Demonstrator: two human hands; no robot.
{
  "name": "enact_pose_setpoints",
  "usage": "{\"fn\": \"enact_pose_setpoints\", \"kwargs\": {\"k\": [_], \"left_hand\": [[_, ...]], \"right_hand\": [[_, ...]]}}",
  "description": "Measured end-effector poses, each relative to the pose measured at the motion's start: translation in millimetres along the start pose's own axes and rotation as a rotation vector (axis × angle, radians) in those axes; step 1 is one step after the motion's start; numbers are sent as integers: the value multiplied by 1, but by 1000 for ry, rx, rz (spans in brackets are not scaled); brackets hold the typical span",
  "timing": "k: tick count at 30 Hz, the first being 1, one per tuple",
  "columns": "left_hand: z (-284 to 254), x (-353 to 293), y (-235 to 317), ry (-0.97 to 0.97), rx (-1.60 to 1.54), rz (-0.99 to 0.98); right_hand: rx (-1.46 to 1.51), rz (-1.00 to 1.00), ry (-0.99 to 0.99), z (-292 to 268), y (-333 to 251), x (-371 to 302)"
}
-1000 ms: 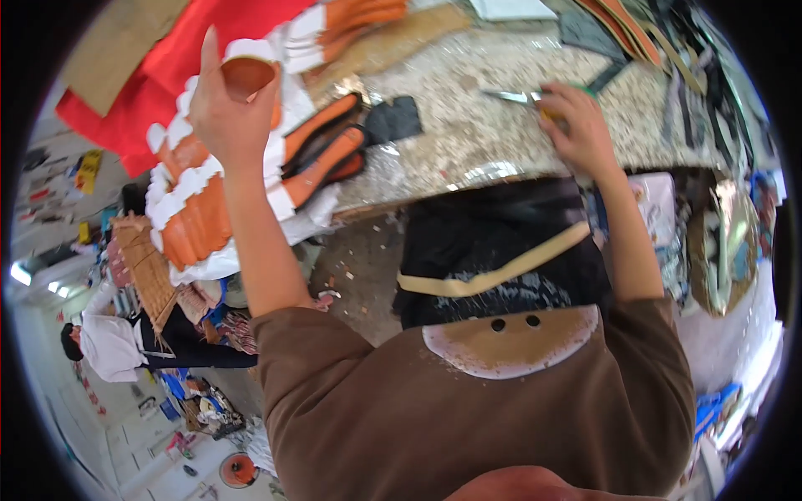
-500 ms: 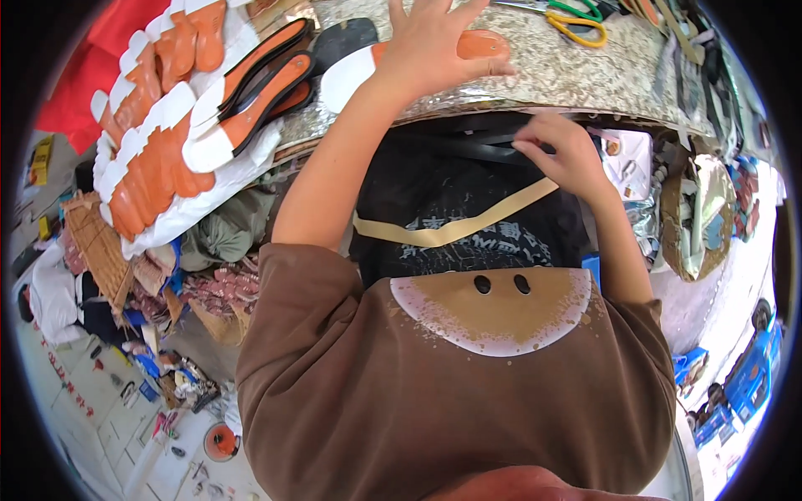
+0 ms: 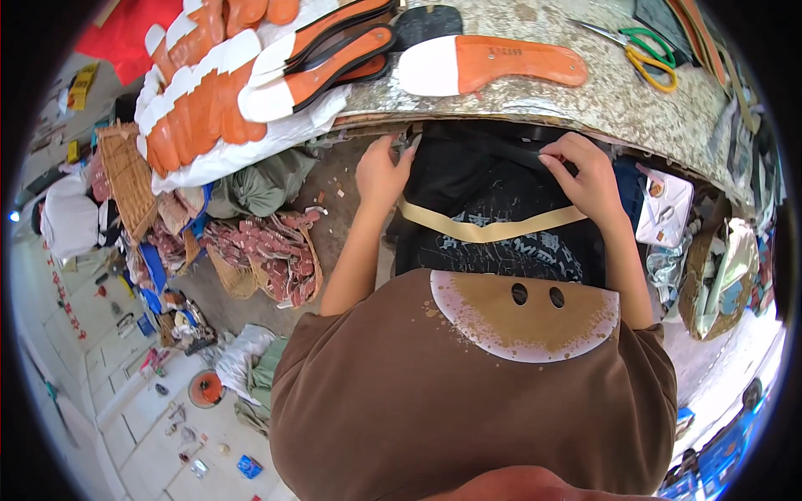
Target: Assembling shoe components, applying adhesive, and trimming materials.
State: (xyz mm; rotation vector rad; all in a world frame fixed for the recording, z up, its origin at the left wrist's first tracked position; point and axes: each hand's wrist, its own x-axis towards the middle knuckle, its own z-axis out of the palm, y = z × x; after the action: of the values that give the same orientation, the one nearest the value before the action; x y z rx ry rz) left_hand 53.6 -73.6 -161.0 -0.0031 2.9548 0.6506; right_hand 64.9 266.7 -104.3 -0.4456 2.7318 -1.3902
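Observation:
A black apron [image 3: 493, 192] with pale lettering and a beige strap [image 3: 476, 230] across it covers my lap, below the bench edge. At its right side my right hand [image 3: 587, 175] pinches a black strip [image 3: 520, 157] between thumb and fingertips. My left hand [image 3: 383, 175] is at the apron's left edge, fingers drawn together just under the bench; what they grip is too small to make out. On the bench above lies a single orange insole [image 3: 522, 63] with a white toe part, touched by neither hand.
Black-edged orange insoles [image 3: 334, 71] and rows of orange-and-white insoles [image 3: 200, 100] lie at the bench's left. Scissors [image 3: 643, 54] with green and yellow handles rest at its right. A sack of reddish pieces [image 3: 280, 259] stands on the floor; a white tray [image 3: 665, 204] is at the right.
My left hand has come off the insole on the bench and down to the apron's left side. The right hand still pinches the black strip. The whole view has shifted, showing more floor at left.

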Motion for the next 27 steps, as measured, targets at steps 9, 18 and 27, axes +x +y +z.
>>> {"fn": "enact_pose_setpoints", "kwargs": {"k": [9,18,27], "left_hand": [[-24,1,15,-145,-440,34],[-115,18,115,-275,-238,420],[-75,108,118,412,94,712]], "right_hand": [[117,-106,-88,15,-39,23],[238,-72,-188,45,-80,58],[889,333,-219,16,-58,69]]}}
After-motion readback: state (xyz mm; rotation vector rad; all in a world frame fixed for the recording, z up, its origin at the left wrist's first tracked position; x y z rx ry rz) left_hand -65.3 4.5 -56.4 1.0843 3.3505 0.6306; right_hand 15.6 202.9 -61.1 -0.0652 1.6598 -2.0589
